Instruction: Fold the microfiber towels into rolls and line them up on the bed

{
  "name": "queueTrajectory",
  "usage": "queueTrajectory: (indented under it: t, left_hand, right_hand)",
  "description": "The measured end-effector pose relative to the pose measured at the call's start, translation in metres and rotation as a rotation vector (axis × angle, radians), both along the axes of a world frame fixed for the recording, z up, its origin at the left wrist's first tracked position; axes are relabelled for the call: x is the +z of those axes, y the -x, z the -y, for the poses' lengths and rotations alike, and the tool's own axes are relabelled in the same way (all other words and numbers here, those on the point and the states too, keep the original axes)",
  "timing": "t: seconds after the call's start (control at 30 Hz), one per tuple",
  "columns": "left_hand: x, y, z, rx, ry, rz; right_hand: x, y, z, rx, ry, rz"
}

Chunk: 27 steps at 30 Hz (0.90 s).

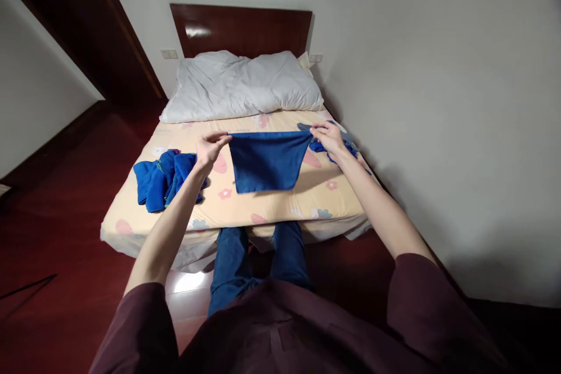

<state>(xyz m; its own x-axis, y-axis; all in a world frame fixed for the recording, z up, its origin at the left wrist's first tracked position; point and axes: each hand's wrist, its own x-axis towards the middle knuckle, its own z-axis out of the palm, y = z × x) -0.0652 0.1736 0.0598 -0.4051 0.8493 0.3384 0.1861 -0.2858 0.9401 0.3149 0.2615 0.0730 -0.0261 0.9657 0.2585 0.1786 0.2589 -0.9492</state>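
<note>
A blue cloth hangs stretched between my two hands over the bed, its top edge nearly level. My left hand pinches its upper left corner. The upper right corner is held between the fingers of my right hand. Below my left wrist, a crumpled pile of bright blue cloths lies on the bed, partly covered by my forearm. Behind my right hand there is another heap of blue and greyish cloth, mostly hidden by the hand and arm.
The bed has a cream sheet with pink and grey flower prints. A folded white quilt lies at its head, before a dark wooden headboard. A white wall runs along the right side. Reddish floor shows at left.
</note>
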Motion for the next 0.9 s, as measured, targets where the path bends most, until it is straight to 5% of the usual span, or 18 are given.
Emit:
queueTrajectory:
  t: [0.1, 0.2, 0.33, 0.47, 0.57, 0.7, 0.9]
  left_hand:
    - [0.000, 0.005, -0.008, 0.044, -0.086, -0.161]
    - [-0.033, 0.011, 0.004, 0.030, -0.057, -0.254]
    - [-0.128, 0.013, 0.037, -0.075, 0.169, -0.317]
    - [-0.229, -0.004, 0.081, -0.132, 0.573, -0.262]
    - [-0.276, -0.018, 0.103, -0.113, 0.771, -0.175]
    - [-0.294, -0.030, 0.101, 0.001, 0.803, -0.037]
    - [-0.303, -0.035, 0.090, 0.080, 0.773, 0.010]
  right_hand:
    - [-0.005, 0.000, -0.017, -0.014, -0.135, -0.011]
    - [-0.039, -0.004, -0.012, -0.026, -0.172, 0.010]
    - [-0.134, -0.004, 0.023, 0.019, -0.040, 0.051]
    - [-0.241, 0.006, 0.082, -0.017, 0.288, 0.088]
    - [-0.291, 0.012, 0.113, -0.066, 0.457, 0.103]
    - [-0.310, 0.015, 0.118, -0.144, 0.500, 0.087]
    - [-0.295, 0.016, 0.108, -0.206, 0.556, 0.064]
